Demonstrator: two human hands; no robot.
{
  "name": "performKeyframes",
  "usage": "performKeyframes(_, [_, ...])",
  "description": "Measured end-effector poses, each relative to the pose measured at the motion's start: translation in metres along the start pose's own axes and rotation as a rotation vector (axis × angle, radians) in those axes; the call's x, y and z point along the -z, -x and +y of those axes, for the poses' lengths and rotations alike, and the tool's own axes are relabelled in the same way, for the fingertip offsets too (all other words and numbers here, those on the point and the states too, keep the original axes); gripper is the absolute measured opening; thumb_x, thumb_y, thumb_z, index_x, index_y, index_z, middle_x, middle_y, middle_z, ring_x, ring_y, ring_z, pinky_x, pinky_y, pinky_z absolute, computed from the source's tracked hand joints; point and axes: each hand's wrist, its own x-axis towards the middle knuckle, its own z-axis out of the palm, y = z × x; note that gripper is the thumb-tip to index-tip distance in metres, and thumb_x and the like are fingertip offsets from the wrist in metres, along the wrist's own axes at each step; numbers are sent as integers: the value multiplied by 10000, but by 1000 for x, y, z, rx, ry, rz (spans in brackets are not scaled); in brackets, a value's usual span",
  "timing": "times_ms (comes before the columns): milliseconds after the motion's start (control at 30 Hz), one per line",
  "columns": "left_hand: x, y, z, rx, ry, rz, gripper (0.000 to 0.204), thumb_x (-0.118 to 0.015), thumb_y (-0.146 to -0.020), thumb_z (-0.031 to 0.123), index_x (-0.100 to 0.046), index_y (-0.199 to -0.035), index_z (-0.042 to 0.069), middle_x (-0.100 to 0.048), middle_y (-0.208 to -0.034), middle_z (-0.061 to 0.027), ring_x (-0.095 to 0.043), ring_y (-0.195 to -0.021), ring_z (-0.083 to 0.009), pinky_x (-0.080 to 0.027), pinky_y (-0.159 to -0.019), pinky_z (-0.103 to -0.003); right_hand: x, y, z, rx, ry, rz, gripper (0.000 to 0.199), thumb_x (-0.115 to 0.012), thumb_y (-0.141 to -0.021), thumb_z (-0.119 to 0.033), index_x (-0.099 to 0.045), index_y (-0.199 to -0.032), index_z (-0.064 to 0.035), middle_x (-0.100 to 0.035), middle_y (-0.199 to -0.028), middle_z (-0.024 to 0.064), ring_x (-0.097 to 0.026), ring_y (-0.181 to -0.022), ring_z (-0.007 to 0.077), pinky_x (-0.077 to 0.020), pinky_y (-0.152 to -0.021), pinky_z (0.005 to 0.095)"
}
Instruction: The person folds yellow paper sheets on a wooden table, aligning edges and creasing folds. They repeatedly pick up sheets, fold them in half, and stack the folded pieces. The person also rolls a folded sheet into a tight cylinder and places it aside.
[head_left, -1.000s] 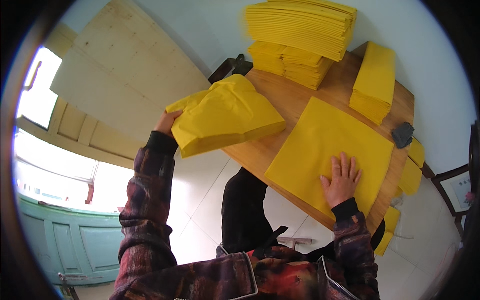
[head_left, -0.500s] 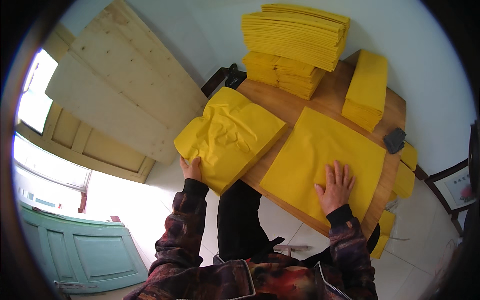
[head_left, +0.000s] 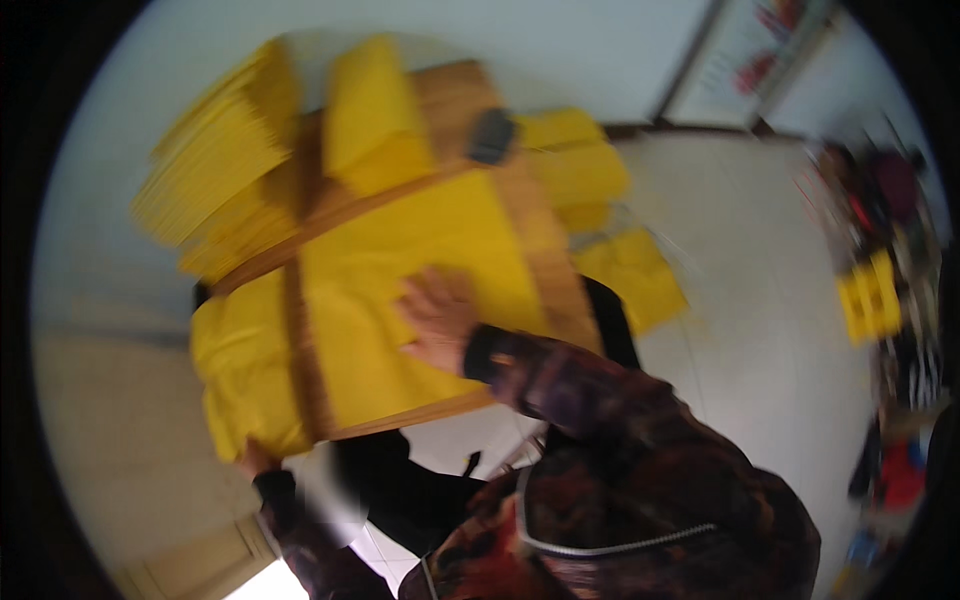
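Fingers [head_left: 425,290] spread flat on yellow sheet [head_left: 420,260], lengthwise toward the wall.

Flat sheet [head_left: 420,270] lies on table [head_left: 545,250]; stacks [head_left: 215,150] behind it.

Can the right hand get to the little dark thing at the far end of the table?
Probably yes. The right hand lies flat on the yellow sheet, and only flat sheet seems to lie between it and the dark thing, though the picture is blurred.

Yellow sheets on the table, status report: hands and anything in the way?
Right hand flat on yellow sheet. Left hand grips folded yellow bundle at table edge. Frame blurred; stacks behind.
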Motion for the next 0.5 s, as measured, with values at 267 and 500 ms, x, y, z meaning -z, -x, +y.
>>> performKeyframes(267, [-16,13,11,-126,-985,773,695,-687,-793,414,-408,-1366,136,-522,-1238,-106,-574,-964,-274,-526,-745,-410,83,11,45,146,-507,326,525,-684,-779,-244,-480,-1218,-40,-513,-1227,161,-466,-1168,362,-364,-985,482])
performKeyframes(500, [-180,115,42,-700,-829,-61,576,-655,-833,134,-409,-1348,60,-424,-1364,-144,-478,-1168,-286,-400,-993,-411,74,148,275,-616,-436,637,229,-581,-881,-130,-573,-1078,-15,-635,-1003,140,-623,-960,223,-484,-802,296])
